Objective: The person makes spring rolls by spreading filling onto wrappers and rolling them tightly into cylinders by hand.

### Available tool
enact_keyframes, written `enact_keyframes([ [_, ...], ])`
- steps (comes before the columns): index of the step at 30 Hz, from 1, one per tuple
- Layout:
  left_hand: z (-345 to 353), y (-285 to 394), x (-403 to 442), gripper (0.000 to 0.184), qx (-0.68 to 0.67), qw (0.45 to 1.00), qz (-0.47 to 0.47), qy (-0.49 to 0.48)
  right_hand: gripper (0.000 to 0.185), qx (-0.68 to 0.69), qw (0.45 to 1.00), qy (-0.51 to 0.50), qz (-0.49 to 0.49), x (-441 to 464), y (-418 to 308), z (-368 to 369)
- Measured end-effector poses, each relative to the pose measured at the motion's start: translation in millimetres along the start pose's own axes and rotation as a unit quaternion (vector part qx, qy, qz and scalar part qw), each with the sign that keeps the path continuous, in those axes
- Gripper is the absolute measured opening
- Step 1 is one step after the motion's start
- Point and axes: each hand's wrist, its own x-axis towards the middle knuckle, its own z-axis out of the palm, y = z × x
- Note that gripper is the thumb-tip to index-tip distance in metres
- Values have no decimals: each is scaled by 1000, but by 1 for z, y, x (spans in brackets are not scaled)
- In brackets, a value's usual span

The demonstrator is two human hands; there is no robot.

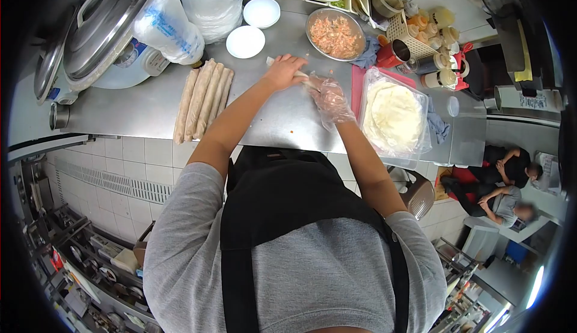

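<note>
My left hand [284, 72], bare, is curled over a pale, thin roll of wrapper [302, 76] on the steel counter. My right hand [332, 97], in a clear plastic glove, has its fingers closed around the roll's right end, which hides that end. Right of the gloved hand, a stack of round white wrappers [393, 115] lies in a clear plastic tray [389, 160]. Above my hands stands a metal bowl [311, 43] of shredded orange-and-white filling [335, 35]. Several long finished rolls [203, 100] lie side by side left of my left arm.
Two white bowls [246, 42] [262, 12] stand beyond my left hand. Large lidded pots [111, 27] and plastic bags [168, 28] crowd the left. A red cup [393, 53] and a basket [412, 36] of bottles stand back right. Two people [508, 166] sit farther right.
</note>
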Motion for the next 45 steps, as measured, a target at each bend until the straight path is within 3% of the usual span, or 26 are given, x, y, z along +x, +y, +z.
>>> enact_keyframes([
  [1, -4, 6, -3, 41, 30, 999, 31, -15, 37, 22, 998, -35, 48, 0, 0, 0],
  [8, -4, 16, -19, 37, 83, 982, 106, -132, 43, 28, 995, -88, 47, -32, -5, -15],
  [11, -6, 11, -11, 37, 72, 989, 115, -59, 42, 15, 993, -69, 93, -58, -1, -19],
  [13, -2, 10, 0, 40, 94, 989, 116, -20, 35, 67, 965, 27, 253, -75, -1, -24],
  [14, 1, 12, 5, 42, 115, 986, 116, 19, 35, 65, 964, 30, 256, -79, 5, -23],
  [17, 7, 35, 10, 50, 80, 985, 151, -8, 27, 156, 936, 24, 314, -92, 26, -10],
  [20, 18, 69, 9, 52, 99, 971, 203, -76, 18, 253, 890, 9, 380, -92, 34, 2],
  [22, 39, 84, 13, 49, 114, 971, 191, -89, 13, 378, 812, 48, 443, -84, 31, 9],
  [24, 56, 87, 17, 46, 127, 971, 178, -101, 18, 404, 843, 64, 349, -80, 20, -3],
  [26, 65, 81, 28, 35, 91, 976, 164, -114, 17, 550, 717, 94, 418, -77, 27, 3],
  [27, 61, 82, 30, 35, 92, 976, 163, -113, 17, 550, 718, 92, 416, -74, 21, -6],
  [29, 42, 88, 34, 27, -20, 985, 52, -162, 10, 336, 878, 62, 336, -63, -5, -36],
  [30, 33, 92, 36, 27, -18, 986, 50, -160, 10, 337, 878, 60, 333, -60, -9, -43],
  [31, 25, 95, 38, 25, -10, 986, 52, -160, 11, 199, 955, 122, 181, -60, -12, -48],
  [32, 19, 100, 39, 23, -2, 986, 55, -159, 11, 49, 983, 178, 20, -59, -14, -53],
  [36, 10, 104, 37, 23, 1, 989, 74, -128, 12, 177, 963, 190, 76, -46, -20, -66],
  [38, 9, 105, 36, 22, -9, 989, 70, -128, 11, 201, 947, 100, 228, -37, -15, -71],
  [42, -18, 116, 30, 25, -7, 994, 41, -103, 16, 310, 914, 26, 261, -18, -8, -83],
  [43, -27, 116, 29, 29, -104, 988, 44, -106, 22, 445, 864, 46, 232, -17, -20, -94],
  [44, -35, 116, 27, 33, -201, 973, 47, -107, 22, 447, 864, 42, 227, -14, -25, -98],
  [45, -42, 115, 26, 33, -200, 974, 43, -102, 24, 434, 882, 34, 179, -13, -27, -103],
])
